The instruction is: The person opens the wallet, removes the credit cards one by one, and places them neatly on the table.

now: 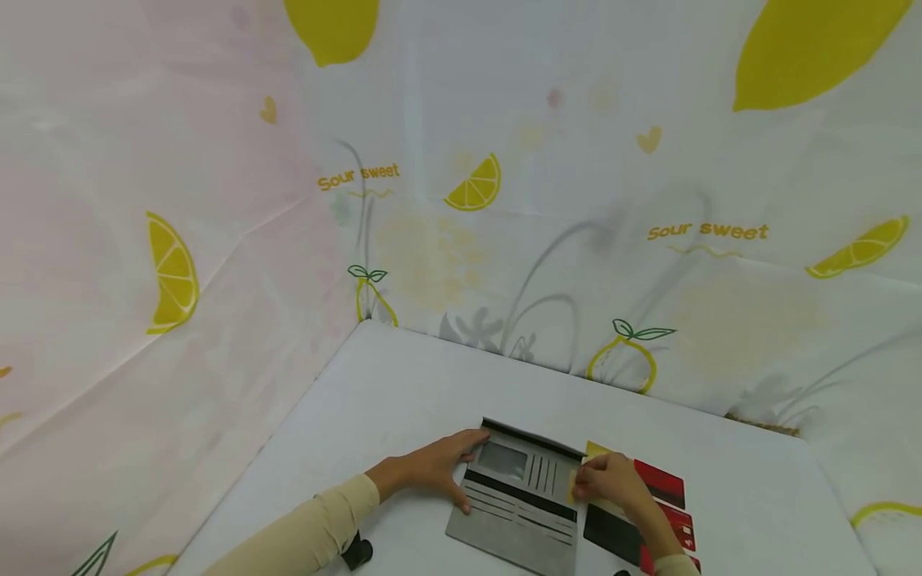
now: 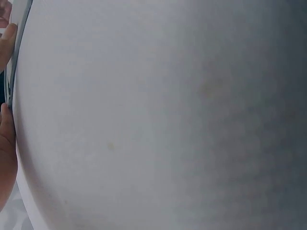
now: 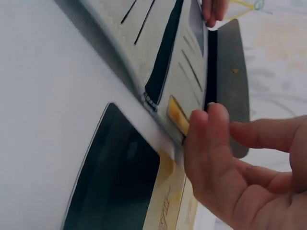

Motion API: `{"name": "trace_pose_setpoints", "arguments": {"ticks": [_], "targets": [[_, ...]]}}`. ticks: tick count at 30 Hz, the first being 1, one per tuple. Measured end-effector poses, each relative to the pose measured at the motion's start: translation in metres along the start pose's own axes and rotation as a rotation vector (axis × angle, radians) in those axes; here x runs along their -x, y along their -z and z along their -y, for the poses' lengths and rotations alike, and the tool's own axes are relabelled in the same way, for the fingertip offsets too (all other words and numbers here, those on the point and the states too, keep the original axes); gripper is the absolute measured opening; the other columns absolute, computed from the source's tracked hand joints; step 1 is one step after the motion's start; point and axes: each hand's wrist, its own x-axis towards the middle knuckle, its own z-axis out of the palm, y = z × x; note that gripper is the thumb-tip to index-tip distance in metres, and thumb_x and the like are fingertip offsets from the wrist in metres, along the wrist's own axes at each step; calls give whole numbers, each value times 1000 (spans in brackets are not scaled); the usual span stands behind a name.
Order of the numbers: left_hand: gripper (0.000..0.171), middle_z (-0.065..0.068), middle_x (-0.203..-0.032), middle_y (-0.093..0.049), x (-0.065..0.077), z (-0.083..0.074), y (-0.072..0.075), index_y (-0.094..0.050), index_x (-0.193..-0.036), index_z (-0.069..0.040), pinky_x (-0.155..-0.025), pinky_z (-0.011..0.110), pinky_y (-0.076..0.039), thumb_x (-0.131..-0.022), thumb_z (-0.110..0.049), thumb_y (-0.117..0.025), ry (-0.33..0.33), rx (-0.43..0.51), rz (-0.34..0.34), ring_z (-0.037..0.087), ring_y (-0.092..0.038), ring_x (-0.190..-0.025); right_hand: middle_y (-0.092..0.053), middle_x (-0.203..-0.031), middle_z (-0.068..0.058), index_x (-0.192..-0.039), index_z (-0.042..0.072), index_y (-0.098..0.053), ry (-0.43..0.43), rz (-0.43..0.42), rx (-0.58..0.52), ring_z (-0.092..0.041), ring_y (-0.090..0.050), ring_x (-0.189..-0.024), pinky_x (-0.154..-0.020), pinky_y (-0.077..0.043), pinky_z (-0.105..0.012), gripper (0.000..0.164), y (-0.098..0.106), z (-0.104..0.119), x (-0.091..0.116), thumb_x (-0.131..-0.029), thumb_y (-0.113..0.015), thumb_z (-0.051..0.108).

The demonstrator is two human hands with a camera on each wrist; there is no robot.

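A grey card wallet [image 1: 515, 540] with black bands, slits and a clear window lies spread on the white table. My left hand [image 1: 432, 466] rests along its left edge, thumb and fingers spread apart; the left wrist view catches only fingertips [image 2: 5, 45] on that edge. At the wallet's right side my right hand [image 1: 611, 482] pinches a gold card [image 3: 177, 115] against the slits, the fingers covering part of it. Just beside this hand lie a black card [image 3: 115, 167] and other gold cards [image 3: 165, 191].
Red cards [image 1: 661, 482] lie in a column to the right of my right hand. A small black object [image 1: 356, 552] sits by the left sleeve. Lemon-printed cloth walls [image 1: 468, 256] rise behind and to the left of the white table [image 1: 403, 376].
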Motion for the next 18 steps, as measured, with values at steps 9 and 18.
{"name": "trace_pose_setpoints", "arguments": {"ticks": [9, 18], "targets": [[121, 13, -159, -19, 0, 3, -2, -14, -155, -3, -107, 21, -39, -66, -33, -90, -2, 17, 4, 19, -38, -137, -67, -82, -14, -101, -23, -59, 10, -4, -45, -25, -67, -72, -63, -62, -38, 23, -8, -5, -5, -92, -54, -2], [121, 13, -159, -18, -2, 2, -1, -14, -155, -4, -107, 21, -39, -66, -34, -90, -6, 24, 6, 20, -35, -139, -58, -68, -6, -84, -11, -63, 79, -81, 139, -18, -58, -61, -54, -56, -32, 11, -16, -6, -8, -86, -56, -3]]}}
